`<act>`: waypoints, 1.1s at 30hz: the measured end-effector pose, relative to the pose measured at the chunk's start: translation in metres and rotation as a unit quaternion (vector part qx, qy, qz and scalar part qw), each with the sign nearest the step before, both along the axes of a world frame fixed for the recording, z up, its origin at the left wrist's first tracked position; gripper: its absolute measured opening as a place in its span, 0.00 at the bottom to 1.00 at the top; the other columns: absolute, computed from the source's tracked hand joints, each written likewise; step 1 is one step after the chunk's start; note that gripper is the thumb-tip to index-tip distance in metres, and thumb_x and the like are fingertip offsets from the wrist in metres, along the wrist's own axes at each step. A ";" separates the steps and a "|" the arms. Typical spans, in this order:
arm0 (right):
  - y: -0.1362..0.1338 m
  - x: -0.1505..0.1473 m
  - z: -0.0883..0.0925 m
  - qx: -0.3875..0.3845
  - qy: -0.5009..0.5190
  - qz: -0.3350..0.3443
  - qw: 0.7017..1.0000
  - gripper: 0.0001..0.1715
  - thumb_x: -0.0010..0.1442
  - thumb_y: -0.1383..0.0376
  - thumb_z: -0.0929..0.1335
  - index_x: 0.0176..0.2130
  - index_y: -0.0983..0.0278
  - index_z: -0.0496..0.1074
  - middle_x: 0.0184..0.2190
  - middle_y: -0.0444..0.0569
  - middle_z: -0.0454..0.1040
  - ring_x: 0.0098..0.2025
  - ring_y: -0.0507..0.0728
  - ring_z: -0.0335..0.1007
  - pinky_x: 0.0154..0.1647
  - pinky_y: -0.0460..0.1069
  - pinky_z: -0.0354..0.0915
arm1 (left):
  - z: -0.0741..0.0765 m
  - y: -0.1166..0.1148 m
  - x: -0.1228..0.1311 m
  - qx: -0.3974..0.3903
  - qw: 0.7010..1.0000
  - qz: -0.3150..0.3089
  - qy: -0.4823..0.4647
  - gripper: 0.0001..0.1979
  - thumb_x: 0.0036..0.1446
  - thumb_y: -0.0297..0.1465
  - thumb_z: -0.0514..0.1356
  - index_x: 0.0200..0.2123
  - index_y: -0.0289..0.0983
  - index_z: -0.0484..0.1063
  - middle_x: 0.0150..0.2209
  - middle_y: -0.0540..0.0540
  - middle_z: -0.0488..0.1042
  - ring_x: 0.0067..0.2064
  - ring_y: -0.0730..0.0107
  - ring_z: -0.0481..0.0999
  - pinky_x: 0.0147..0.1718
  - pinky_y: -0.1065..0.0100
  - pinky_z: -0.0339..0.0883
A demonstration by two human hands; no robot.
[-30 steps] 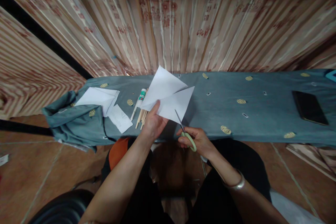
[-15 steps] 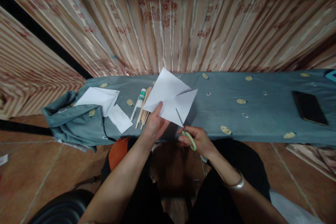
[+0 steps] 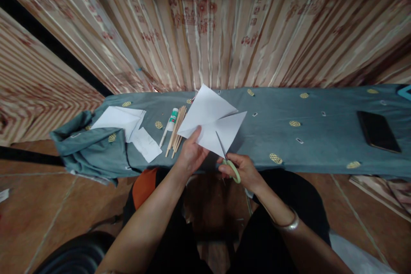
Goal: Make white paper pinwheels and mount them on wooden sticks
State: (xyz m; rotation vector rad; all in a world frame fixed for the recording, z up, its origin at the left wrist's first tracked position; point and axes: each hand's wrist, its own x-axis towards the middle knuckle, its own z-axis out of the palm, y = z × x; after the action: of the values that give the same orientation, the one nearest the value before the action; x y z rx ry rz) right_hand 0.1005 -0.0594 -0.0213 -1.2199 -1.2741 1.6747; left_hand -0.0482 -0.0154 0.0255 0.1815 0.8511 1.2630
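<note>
Left hand on white paper, right hand around scissors.

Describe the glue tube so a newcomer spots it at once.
On the long blue-grey cloth, look just beyond and left of the left hand. The glue tube lies there beside a bundle of wooden sticks. It alone is a white tube with a green label; the sticks are bare wood.

Bare forearms, a silver bangle, black trousers.
</note>
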 end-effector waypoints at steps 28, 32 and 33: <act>0.001 -0.002 -0.003 -0.003 0.011 -0.022 1.000 0.27 0.38 0.46 0.77 0.27 0.64 0.73 0.15 0.40 0.70 0.18 0.49 0.65 0.20 0.45 0.62 | -0.007 -0.003 0.004 0.001 1.000 -0.023 0.004 0.16 0.65 0.29 0.52 0.51 0.29 0.73 0.42 0.40 0.81 0.46 0.60 0.80 0.52 0.62 0.70; 0.001 0.000 -0.005 0.006 0.004 -0.023 1.000 0.26 0.40 0.47 0.77 0.28 0.64 0.73 0.16 0.41 0.70 0.18 0.49 0.64 0.20 0.45 0.61 | -0.006 -0.003 0.005 -0.002 1.000 -0.020 0.006 0.15 0.65 0.28 0.52 0.47 0.30 0.75 0.41 0.41 0.81 0.48 0.59 0.79 0.53 0.63 0.69; 0.001 0.000 -0.005 0.006 0.004 -0.025 1.000 0.26 0.40 0.47 0.77 0.27 0.64 0.73 0.16 0.41 0.70 0.18 0.49 0.64 0.20 0.45 0.61 | -0.006 -0.003 0.005 0.001 1.000 -0.021 0.006 0.15 0.65 0.28 0.52 0.46 0.30 0.75 0.41 0.41 0.81 0.48 0.59 0.79 0.52 0.62 0.70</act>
State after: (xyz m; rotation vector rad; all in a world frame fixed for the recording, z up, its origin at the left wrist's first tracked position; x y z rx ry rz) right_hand 0.1002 -0.0587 -0.0261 -1.2275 -1.2372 1.6319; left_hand -0.0431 -0.0185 0.0192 0.2079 0.8509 1.2247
